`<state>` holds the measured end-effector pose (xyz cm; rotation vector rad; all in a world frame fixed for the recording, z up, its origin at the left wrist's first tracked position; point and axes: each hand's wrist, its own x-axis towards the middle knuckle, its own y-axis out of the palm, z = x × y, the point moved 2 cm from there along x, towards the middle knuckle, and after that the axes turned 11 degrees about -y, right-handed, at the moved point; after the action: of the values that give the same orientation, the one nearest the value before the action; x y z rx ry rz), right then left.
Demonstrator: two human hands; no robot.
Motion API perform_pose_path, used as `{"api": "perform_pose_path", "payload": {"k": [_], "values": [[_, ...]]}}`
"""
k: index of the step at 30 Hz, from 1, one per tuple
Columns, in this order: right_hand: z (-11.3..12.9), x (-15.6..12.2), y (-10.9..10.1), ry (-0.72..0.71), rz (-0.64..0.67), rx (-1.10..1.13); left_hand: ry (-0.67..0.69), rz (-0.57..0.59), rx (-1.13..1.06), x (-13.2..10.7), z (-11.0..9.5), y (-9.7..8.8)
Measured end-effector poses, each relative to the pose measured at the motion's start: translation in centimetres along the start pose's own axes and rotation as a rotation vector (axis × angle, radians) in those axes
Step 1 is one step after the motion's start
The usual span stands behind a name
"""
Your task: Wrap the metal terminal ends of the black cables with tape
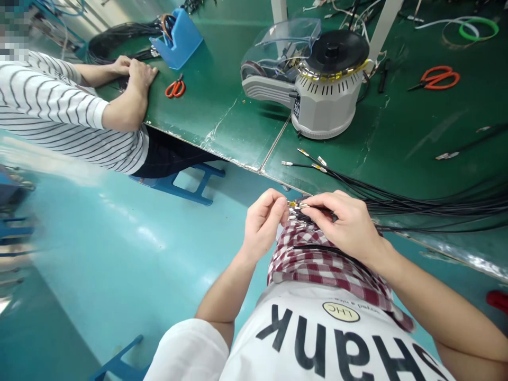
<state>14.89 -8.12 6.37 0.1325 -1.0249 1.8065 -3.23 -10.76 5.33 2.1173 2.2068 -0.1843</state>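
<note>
Above my lap, my left hand (265,223) is closed in a pinch at a small piece of yellow tape (292,203) by the metal end of a cable. My right hand (344,225) is closed on that black cable just behind its metal connector (303,205). More connector ends lie bunched under my fingers, partly hidden. From there a bundle of black cables (420,207) runs right along the table edge. Several finished-looking ends with yellow bands (318,167) rest on the green table (238,132).
A grey tape dispenser (325,108) with a clear cover stands ahead. Orange-handled scissors (440,78) lie at right, a smaller pair (175,88) at left. A co-worker in a striped sleeve (59,87) works beside a blue holder (178,39). A blue stool (190,185) stands below.
</note>
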Motion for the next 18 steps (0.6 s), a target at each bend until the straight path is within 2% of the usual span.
{"api": "perform_pose_path", "payload": {"k": [4,9,11,15,16,18], "values": [[-0.1,-0.1,0.8,-0.110,-0.020,-0.095,-0.008,-0.025,-0.011,0.0,0.1,0.4],[-0.1,-0.4,1.6,-0.233,-0.052,-0.325,-0.038,-0.042,-0.059,-0.1,0.3,0.8],[-0.1,-0.3,1.5,-0.203,-0.063,-0.293,-0.041,-0.045,-0.082,-0.2,0.4,0.9],[-0.2,0.0,1.4,0.061,0.045,0.059,-0.055,-0.036,-0.103,-0.2,0.6,1.0],[-0.2,0.1,1.5,0.090,0.060,0.084,-0.059,-0.039,-0.103,-0.2,0.6,1.1],[-0.1,0.0,1.5,0.025,0.023,-0.038,-0.069,-0.049,-0.108,-0.1,0.5,1.1]]}}
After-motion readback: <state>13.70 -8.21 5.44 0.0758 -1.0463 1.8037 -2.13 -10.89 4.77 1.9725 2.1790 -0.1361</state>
